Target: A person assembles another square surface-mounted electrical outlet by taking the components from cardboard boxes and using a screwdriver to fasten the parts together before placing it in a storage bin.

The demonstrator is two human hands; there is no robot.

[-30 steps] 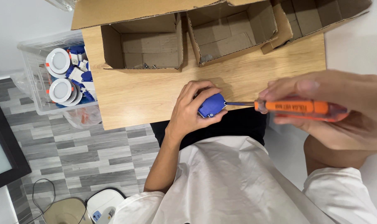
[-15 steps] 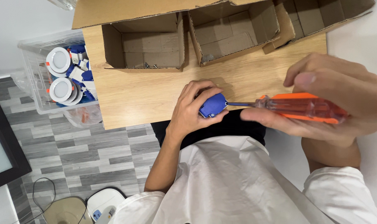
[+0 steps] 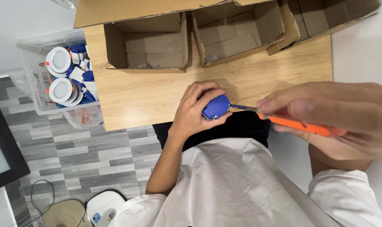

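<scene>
Wooden counter (image 3: 149, 96): left hand (image 3: 195, 113) grips blue housing (image 3: 216, 107); right hand (image 3: 342, 113), clenched on orange screwdriver (image 3: 296, 124), drives a screw—steady alignment needed.

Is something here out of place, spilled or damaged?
Nothing stands out. The left hand holds a blue part, the right hand an orange screwdriver. A few screws lie inside one box.

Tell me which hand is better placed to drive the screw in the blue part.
Right. The right hand grips the orange screwdriver, whose tip meets the blue part. The left hand is wrapped around that part, steadying it at the table edge.
</scene>
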